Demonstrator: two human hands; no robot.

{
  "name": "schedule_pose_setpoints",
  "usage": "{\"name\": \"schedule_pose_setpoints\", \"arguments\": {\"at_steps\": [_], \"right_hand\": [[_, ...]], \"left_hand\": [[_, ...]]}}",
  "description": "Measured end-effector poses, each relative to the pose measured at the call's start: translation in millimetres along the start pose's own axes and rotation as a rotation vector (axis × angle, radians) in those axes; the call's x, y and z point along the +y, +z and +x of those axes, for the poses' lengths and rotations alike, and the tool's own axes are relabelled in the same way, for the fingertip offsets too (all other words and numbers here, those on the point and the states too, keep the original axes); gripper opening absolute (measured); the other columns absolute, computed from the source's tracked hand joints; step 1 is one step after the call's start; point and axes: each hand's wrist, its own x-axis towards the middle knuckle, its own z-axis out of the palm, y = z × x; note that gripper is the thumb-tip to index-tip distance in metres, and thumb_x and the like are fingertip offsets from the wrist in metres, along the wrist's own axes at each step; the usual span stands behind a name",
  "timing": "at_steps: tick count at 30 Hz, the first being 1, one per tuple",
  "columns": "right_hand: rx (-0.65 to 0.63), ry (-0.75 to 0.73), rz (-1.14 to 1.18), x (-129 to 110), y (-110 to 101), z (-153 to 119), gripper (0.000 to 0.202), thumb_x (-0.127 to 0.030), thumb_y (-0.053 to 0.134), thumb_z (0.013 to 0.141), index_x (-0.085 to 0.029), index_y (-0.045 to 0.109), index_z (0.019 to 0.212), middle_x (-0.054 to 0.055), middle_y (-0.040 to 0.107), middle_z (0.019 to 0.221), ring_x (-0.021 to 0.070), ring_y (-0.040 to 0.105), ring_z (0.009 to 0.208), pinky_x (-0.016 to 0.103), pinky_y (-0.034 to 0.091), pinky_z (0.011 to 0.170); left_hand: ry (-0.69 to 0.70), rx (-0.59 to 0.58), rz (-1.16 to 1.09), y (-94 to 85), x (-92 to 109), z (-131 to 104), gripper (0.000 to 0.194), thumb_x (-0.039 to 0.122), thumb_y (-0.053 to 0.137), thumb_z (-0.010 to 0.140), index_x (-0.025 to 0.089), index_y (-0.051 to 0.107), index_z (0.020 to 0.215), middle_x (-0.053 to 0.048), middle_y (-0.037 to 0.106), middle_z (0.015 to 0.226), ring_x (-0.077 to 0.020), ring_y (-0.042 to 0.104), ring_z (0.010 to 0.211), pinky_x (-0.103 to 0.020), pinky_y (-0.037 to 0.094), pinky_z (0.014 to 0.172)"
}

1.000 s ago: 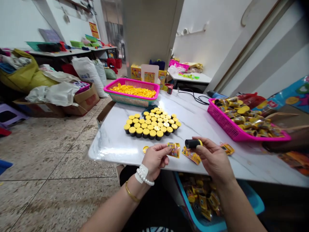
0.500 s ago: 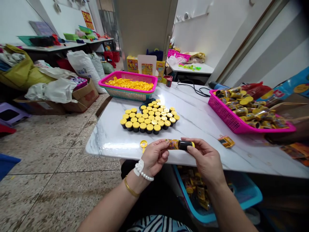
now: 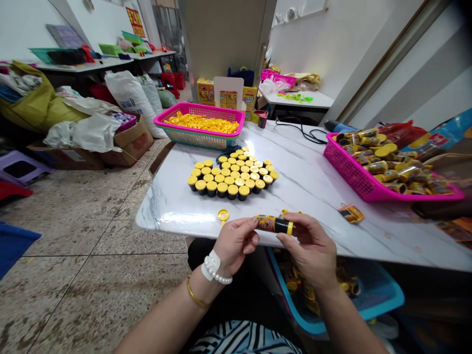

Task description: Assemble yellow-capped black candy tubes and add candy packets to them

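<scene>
Between my hands lies a small black tube (image 3: pixel 282 225) with a yellow cap and a colourful printed sleeve, held almost level above the table's front edge. My left hand (image 3: pixel 236 243) pinches its printed left end between thumb and fingers. At the capped end, the thumb and fingers of my right hand (image 3: pixel 313 246) close around the tube. A yellow printed piece shows behind my right fingers, partly hidden. On the table beyond my left hand lies a yellow ring with a short stem (image 3: pixel 223 215). Several black tubs with yellow lids (image 3: pixel 232 179) stand upright in a tight group farther back.
A pink basket (image 3: pixel 165 120) of yellow plastic pieces stands at the back left of the marble-patterned table (image 3: pixel 158 206). At right, another pink basket (image 3: pixel 344 172) holds printed tubes. An orange printed packet (image 3: pixel 351 213) lies nearby. Below the edge is a blue bin (image 3: pixel 383 295) with more tubes.
The tube has tilted, its capped end now lower, and less of its black part shows. My right fingers have shifted around the cap. The camera view has moved slightly.
</scene>
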Motion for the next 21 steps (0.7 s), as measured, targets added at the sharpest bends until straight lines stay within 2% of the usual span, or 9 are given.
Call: {"name": "schedule_pose_setpoints", "arguments": {"at_steps": [2, 5, 7, 9, 12, 14, 17, 21], "right_hand": [[0.012, -0.008, 0.029, 1.4, 0.0, -3.4, 0.032, -0.02, 0.076, 0.077, -0.027, 0.066, 0.107, 0.006, 0.064, 0.109, 0.0224, 0.063, 0.105, 0.036, 0.056, 0.088], [0.029, 0.04, 0.047, -1.1, -1.4, -7.4, 0.031, -0.019, 0.077, 0.076, -0.026, 0.068, 0.105, 0.005, 0.066, 0.105, 0.0208, 0.066, 0.096, 0.035, 0.058, 0.085], [0.023, 0.064, 0.047, -3.6, -1.2, -9.9, 0.031, -0.02, 0.077, 0.076, -0.027, 0.068, 0.105, 0.004, 0.068, 0.103, 0.0196, 0.067, 0.091, 0.035, 0.058, 0.083], [-0.037, 0.051, 0.02, -5.0, 0.9, -13.2, 0.031, -0.021, 0.077, 0.076, -0.028, 0.068, 0.105, 0.004, 0.067, 0.102, 0.0203, 0.067, 0.092, 0.035, 0.058, 0.082], [-0.169, -0.007, -0.092, -5.0, 4.9, -20.4, 0.034, -0.023, 0.077, 0.077, -0.028, 0.069, 0.109, 0.006, 0.065, 0.106, 0.0223, 0.064, 0.096, 0.034, 0.058, 0.078], [-0.252, -0.022, -0.17, -4.8, 5.5, -27.0, 0.037, -0.023, 0.075, 0.079, -0.029, 0.069, 0.114, 0.007, 0.063, 0.109, 0.0218, 0.063, 0.094, 0.034, 0.057, 0.076], [-0.354, -0.038, -0.226, -4.7, 3.6, -38.5, 0.041, -0.021, 0.07, 0.083, -0.033, 0.067, 0.122, 0.006, 0.062, 0.106, 0.0189, 0.063, 0.09, 0.032, 0.055, 0.077], [-0.372, -0.086, -0.265, -2.9, 3.2, -52.0, 0.043, -0.018, 0.066, 0.085, -0.034, 0.065, 0.124, 0.004, 0.063, 0.098, 0.0186, 0.063, 0.09, 0.032, 0.055, 0.077]], "left_hand": [[0.048, 0.049, 0.004, -1.4, 0.8, -5.9, 0.034, 0.039, 0.081, 0.07, 0.009, 0.068, 0.08, 0.002, 0.05, 0.052, -0.0033, 0.038, 0.046, -0.013, 0.019, 0.037], [0.093, 0.112, 0.031, -2.4, 4.7, -14.3, 0.035, 0.038, 0.082, 0.07, 0.012, 0.067, 0.088, 0.002, 0.052, 0.058, -0.0045, 0.043, 0.052, -0.013, 0.025, 0.039], [0.082, 0.08, 0.085, -3.9, 6.8, -18.0, 0.042, 0.037, 0.082, 0.071, 0.014, 0.066, 0.102, 0.0, 0.059, 0.071, -0.0074, 0.052, 0.059, -0.014, 0.032, 0.042], [0.054, -0.023, 0.153, -7.8, 6.3, -20.0, 0.049, 0.037, 0.082, 0.071, 0.015, 0.064, 0.111, -0.004, 0.064, 0.082, -0.0109, 0.059, 0.065, -0.017, 0.04, 0.045], [0.037, -0.134, 0.244, -18.7, -1.1, -21.9, 0.042, 0.036, 0.082, 0.071, 0.014, 0.067, 0.104, -0.002, 0.065, 0.077, -0.0085, 0.056, 0.058, -0.02, 0.044, 0.051], [0.029, -0.111, 0.274, -27.0, -9.4, -24.7, 0.037, 0.034, 0.082, 0.07, 0.013, 0.068, 0.098, -0.001, 0.065, 0.074, -0.0069, 0.054, 0.055, -0.02, 0.044, 0.053], [-0.022, -0.063, 0.269, -34.0, -23.5, -31.9, 0.038, 0.031, 0.086, 0.065, 0.012, 0.07, 0.094, -0.004, 0.069, 0.081, -0.01, 0.06, 0.065, -0.022, 0.048, 0.061], [-0.066, -0.024, 0.25, -33.6, -37.4, -40.4, 0.04, 0.033, 0.089, 0.058, 0.012, 0.069, 0.086, -0.002, 0.067, 0.077, -0.0105, 0.06, 0.067, -0.023, 0.048, 0.067]]}}
